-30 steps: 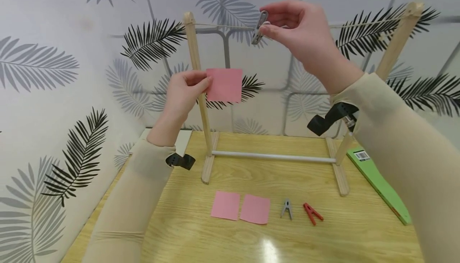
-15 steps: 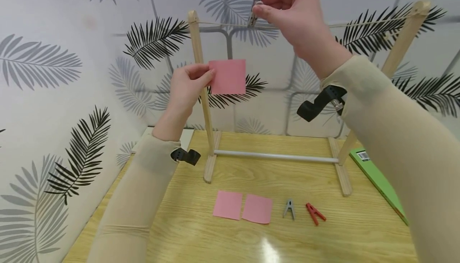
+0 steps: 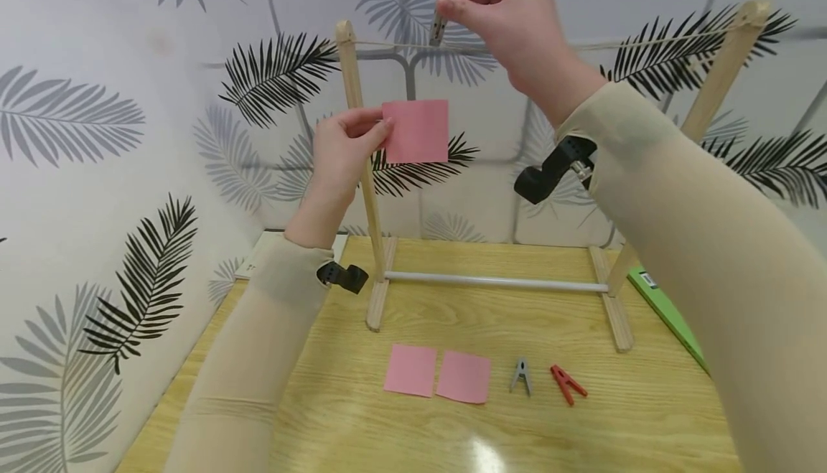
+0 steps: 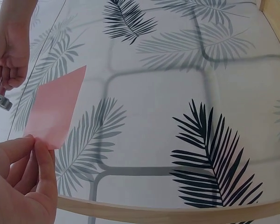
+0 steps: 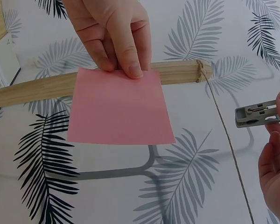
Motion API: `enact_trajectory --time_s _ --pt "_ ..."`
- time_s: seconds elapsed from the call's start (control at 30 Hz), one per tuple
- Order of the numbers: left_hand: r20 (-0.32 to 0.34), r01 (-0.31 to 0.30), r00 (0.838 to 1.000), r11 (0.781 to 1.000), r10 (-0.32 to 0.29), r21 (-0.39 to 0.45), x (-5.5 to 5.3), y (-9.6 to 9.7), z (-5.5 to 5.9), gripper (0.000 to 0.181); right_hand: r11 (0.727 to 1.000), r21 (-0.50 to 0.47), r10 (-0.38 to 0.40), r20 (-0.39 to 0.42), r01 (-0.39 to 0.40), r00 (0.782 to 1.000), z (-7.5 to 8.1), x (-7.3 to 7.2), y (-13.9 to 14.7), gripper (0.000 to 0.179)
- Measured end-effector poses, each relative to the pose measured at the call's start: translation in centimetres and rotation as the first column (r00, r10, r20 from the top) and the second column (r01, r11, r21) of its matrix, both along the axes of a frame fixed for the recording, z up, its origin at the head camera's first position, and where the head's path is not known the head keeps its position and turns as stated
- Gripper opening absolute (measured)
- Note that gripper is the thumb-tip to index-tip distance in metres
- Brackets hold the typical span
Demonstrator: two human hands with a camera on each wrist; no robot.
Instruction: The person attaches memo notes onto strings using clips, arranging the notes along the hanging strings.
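Note:
A pink square of paper (image 3: 416, 132) is pinched at its left edge between the thumb and fingers of my left hand (image 3: 345, 146). It hangs upright below the string (image 3: 388, 44), apart from it, in front of the left post. My right hand (image 3: 510, 13) pinches a grey clothespin (image 3: 439, 17) by its upper end, its tip pointing down at about the string's height in the head view. In the right wrist view the clothespin (image 5: 256, 114) looks apart from the string (image 5: 228, 133), to its right. Whether its jaws are parted is hard to tell.
Two pink paper squares (image 3: 410, 370) lie on the wooden table (image 3: 362, 423), beside a grey clothespin (image 3: 520, 375) and a red clothespin (image 3: 568, 385). A wooden frame with a white crossbar (image 3: 491, 282) bears the string. A green pack (image 3: 665, 315) lies at right.
My right hand has moved left and up with the clothespin, its tip now near the string's height. My left hand has raised the pink paper and shifted it slightly right.

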State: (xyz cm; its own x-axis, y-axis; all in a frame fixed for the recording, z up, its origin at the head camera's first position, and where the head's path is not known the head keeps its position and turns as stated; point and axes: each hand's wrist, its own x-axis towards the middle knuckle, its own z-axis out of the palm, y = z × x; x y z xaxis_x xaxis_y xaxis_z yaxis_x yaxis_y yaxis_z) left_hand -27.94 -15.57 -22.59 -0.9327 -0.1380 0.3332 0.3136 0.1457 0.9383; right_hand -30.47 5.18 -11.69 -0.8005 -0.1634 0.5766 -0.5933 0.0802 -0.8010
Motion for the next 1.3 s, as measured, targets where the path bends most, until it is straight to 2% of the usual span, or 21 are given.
enact_trajectory --time_s 0.27,0.4,0.6,0.77,1.07,1.3 --pt "-0.017 0.003 1.000 0.999 -0.004 -0.041 -0.2 0.0 0.8 0.026 0.998 0.029 -0.054 0.022 0.053 0.998 0.1 -0.4 -0.9 0.028" --pt "-0.002 0.005 1.000 0.999 -0.005 -0.033 -0.1 0.1 1.1 0.026 0.998 0.029 -0.053 0.017 0.052 0.998 0.0 -0.5 -1.2 0.027" --pt "-0.014 0.010 1.000 1.000 -0.010 0.009 -0.4 0.2 1.6 0.026 0.996 0.068 -0.052 0.028 0.050 0.998 0.0 -0.3 -2.1 0.028" --pt "-0.013 0.007 1.000 1.000 -0.006 0.021 -0.5 0.2 1.7 0.026 0.988 0.135 -0.085 0.040 0.079 0.996 -0.2 -0.4 -2.6 0.030" --pt "-0.040 0.001 0.999 1.000 -0.001 -0.010 -0.8 0.1 1.6 0.027 0.978 0.189 -0.105 0.076 0.089 0.992 -0.7 -0.9 -3.0 0.027" --pt "-0.042 0.011 0.999 0.998 -0.009 0.057 -0.7 -0.1 1.8 0.026 0.964 0.250 -0.110 0.084 0.085 0.990 -0.9 -0.8 -3.1 0.028"
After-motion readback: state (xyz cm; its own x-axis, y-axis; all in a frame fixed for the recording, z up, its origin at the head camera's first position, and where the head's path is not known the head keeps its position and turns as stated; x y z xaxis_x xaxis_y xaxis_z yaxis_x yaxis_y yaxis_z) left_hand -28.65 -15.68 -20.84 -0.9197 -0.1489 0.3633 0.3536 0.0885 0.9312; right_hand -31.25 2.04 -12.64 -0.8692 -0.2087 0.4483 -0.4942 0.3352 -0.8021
